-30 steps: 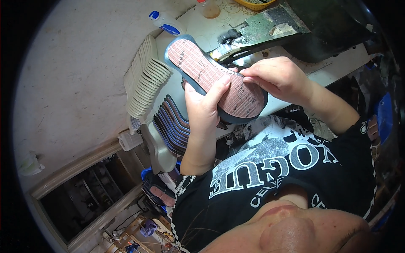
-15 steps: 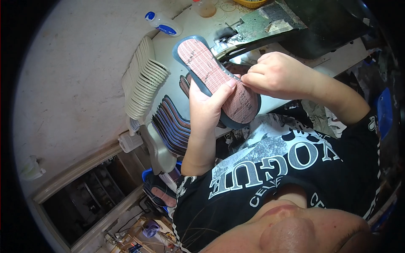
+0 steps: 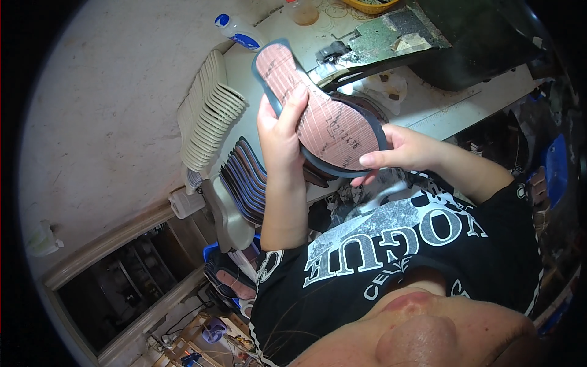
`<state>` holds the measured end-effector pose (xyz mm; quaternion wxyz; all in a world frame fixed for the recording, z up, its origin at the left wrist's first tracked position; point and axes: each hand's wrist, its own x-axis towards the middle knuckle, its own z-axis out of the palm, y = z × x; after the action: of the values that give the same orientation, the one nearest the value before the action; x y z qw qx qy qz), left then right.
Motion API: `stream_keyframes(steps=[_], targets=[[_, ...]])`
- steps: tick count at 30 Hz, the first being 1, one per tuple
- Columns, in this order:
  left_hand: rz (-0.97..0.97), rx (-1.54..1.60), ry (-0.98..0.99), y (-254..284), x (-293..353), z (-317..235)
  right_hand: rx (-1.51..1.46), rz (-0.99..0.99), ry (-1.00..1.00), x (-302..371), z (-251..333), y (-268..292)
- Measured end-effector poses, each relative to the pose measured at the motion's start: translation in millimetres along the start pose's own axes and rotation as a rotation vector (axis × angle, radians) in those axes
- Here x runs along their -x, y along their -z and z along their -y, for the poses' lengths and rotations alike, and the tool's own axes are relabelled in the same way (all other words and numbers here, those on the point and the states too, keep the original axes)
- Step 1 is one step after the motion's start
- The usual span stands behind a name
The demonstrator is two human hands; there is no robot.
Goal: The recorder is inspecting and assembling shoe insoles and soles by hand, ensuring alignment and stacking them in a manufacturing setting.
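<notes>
A shoe insole [image 3: 342,131] with a pink, lined underside and a dark blue-grey rim is held up in front of me, its narrow end pointing up and away. My left hand [image 3: 282,125] wraps round its narrow middle, thumb pressed on the pink face and fingers behind. At the wide end my right hand [image 3: 391,153] grips the right edge, thumb on the pink side; some of its fingers are hidden underneath. Beyond the insole stands a green machine [image 3: 391,40] with a worn metal plate.
A row of dark insoles [image 3: 244,183] stands on the white table [image 3: 452,116] to the left, beside a stack of pale foot-shaped forms [image 3: 211,116] along the wall. At the back are a white bottle [image 3: 238,32] with a blue cap and a yellow basket [image 3: 370,6].
My right hand has gone from a pinch at the insole's middle edge to a hold on its wide end. The insole has turned to face me more, and my left thumb sits higher on it.
</notes>
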<state>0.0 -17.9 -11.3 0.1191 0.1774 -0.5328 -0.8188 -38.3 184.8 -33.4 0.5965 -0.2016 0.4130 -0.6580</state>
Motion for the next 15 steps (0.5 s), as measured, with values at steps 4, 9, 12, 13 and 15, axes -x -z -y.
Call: stream_keyframes(steps=[4, 9, 12, 13, 15], targets=[[-0.061, -0.264, -0.137, 4, -29, -1, -0.14, -0.151, 0.083, -9, -6, -3], [-0.022, -0.233, -0.07, 6, -45, 6, -0.187, -0.253, 0.118, -15, -11, -12], [-0.03, -0.306, -0.07, 2, -49, 3, -0.243, -0.297, 0.194, -18, -11, -11], [-0.005, -0.283, -0.024, 2, -53, 5, -0.24, -0.287, 0.183, -21, -10, -9], [0.029, -0.251, 0.021, 0, -59, 4, -0.24, -0.348, 0.228, -21, -8, -10]])
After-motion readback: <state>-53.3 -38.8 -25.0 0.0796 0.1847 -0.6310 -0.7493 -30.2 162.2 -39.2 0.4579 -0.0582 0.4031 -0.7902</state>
